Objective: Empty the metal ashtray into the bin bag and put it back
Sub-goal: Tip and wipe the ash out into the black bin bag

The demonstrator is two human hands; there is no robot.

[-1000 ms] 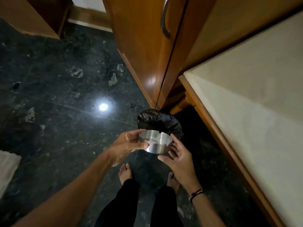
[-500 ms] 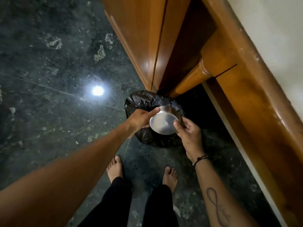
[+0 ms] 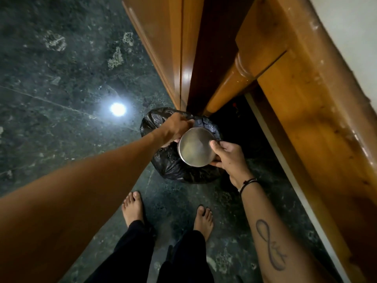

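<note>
The black bin bag is sitting on the dark floor beside the wooden cabinet, with the ashtray tipped bottom-up right over it. Both arms are reaching down and forward. The left hand is gripping the ashtray's far rim from above, while the right hand is pinching its near edge, thumb on the base.

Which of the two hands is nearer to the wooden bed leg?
The right. The right hand holds the metal ashtray on the side toward the wooden bed leg; the left hand grips its far side, over the bin bag.
</note>
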